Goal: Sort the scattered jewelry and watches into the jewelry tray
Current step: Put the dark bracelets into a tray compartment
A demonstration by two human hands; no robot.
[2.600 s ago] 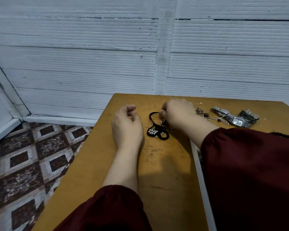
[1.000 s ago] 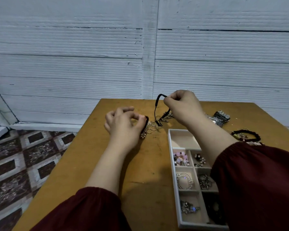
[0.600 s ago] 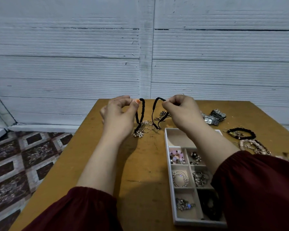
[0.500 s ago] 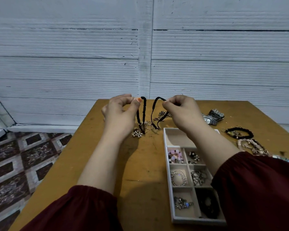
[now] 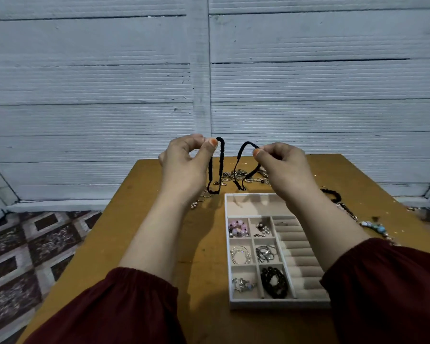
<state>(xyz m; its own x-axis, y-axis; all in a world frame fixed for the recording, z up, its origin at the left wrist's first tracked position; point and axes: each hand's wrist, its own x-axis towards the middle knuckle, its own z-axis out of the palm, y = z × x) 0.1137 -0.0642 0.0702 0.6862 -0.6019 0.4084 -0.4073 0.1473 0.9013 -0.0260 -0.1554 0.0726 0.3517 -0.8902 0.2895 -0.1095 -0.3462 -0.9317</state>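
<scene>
Two dark red sleeves (image 5: 124,311) frame the bottom of the view, bare forearms reaching away over a brown wooden tabletop (image 5: 139,219). Between the forearms lies one white jewelry tray (image 5: 278,304). Its left part has six small compartments in two columns, each holding something. Nearest are a silver piece with pale blue stones (image 5: 242,285) and a black bead bracelet (image 5: 273,281). The middle row holds thin silver hoops (image 5: 241,254) and tangled silver rings (image 5: 266,253). Farthest are a pink bead bracelet (image 5: 237,228) and small pearl pieces (image 5: 262,228). Padded ring rolls (image 5: 298,259) run down the tray's right side; the right forearm crosses above them and covers the far right corner.

Beyond the tray both hands are raised above the tabletop. The left hand (image 5: 184,165) pinches one black braided cord (image 5: 221,155) between thumb and forefinger, its loop hanging down. The right hand (image 5: 281,167) pinches a second black cord (image 5: 238,157) the same way. The two cords hang near each other, apart.

Behind them lies a heap of silver chains (image 5: 236,175), with a small pearl cluster (image 5: 194,204) to the left. Right of the right forearm lie a black bracelet (image 5: 332,194), partly hidden by the arm, and a chain with blue stones (image 5: 374,225). A white ribbed wall (image 5: 209,83) stands behind, and patterned floor tiles (image 5: 23,256) show at left.
</scene>
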